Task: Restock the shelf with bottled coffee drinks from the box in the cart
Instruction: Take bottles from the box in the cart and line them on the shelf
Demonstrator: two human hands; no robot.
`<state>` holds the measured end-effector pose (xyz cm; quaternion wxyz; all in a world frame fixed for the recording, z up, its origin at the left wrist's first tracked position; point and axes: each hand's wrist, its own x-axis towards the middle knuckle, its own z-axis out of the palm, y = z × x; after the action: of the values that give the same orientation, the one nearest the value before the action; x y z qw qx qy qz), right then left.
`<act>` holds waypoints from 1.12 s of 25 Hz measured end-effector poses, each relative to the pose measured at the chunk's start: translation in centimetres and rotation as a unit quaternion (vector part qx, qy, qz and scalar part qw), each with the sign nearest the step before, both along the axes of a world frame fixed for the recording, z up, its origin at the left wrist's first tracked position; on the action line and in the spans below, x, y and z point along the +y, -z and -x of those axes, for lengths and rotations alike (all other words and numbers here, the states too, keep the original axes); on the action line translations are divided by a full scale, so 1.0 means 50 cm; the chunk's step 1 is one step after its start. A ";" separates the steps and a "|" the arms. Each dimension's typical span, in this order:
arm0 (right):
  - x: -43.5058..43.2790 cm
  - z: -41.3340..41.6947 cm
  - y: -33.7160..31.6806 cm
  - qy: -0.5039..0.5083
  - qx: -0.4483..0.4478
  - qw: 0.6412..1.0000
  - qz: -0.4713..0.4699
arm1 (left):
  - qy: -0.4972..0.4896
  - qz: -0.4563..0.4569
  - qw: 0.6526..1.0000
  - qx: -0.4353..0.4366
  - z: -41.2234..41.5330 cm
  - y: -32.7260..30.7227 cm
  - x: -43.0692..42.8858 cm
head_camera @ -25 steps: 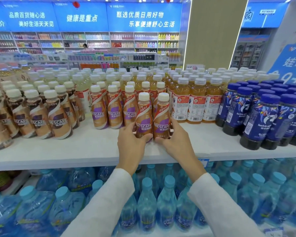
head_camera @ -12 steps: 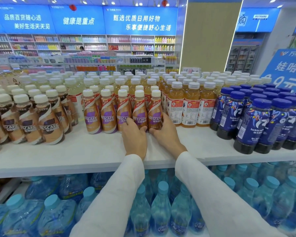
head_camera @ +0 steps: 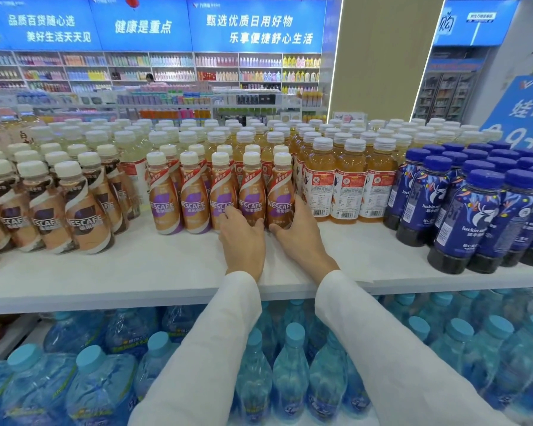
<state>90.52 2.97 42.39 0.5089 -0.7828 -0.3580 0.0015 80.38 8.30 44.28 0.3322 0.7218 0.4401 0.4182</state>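
Observation:
Five purple-labelled Nescafe coffee bottles form the front row on the white shelf (head_camera: 154, 272). My left hand (head_camera: 243, 244) holds the base of the fourth coffee bottle (head_camera: 252, 192), fingers curled round its left side. My right hand (head_camera: 302, 238) grips the fifth, rightmost coffee bottle (head_camera: 281, 192), thumb in front and fingers wrapped round its right side. Both bottles stand upright, level with the other three (head_camera: 194, 195). White sleeves cover both forearms. The cart and the box are out of view.
Brown-labelled Nescafe bottles (head_camera: 83, 216) stand at the left, orange tea bottles (head_camera: 348, 186) just right of my right hand, dark blue Luckin bottles (head_camera: 462, 219) at far right. Pale drinks fill the rows behind. Water bottles (head_camera: 290, 370) pack the lower shelf.
Both hands slid the two bottles back from the shelf front until they lined up with the three purple-labelled bottles. My arms have stretched forward.

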 end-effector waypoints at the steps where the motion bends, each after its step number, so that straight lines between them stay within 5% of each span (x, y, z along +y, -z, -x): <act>1: 0.000 0.000 0.001 -0.001 -0.001 1.000 0.000 | 0.000 -0.002 1.000 0.000 -0.001 0.001 0.000; 20: -0.008 0.010 -0.004 -0.013 0.007 1.000 0.011 | 0.001 0.005 0.999 -0.035 0.007 -0.001 0.001; 28: -0.155 0.129 -0.024 -0.037 -0.016 0.998 0.037 | 0.047 -0.034 0.998 -0.006 0.154 0.021 -0.040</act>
<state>84.07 -4.80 43.58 0.4731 -0.7875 -0.3946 0.0210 72.69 6.32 43.22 0.3295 0.7498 0.3893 0.4215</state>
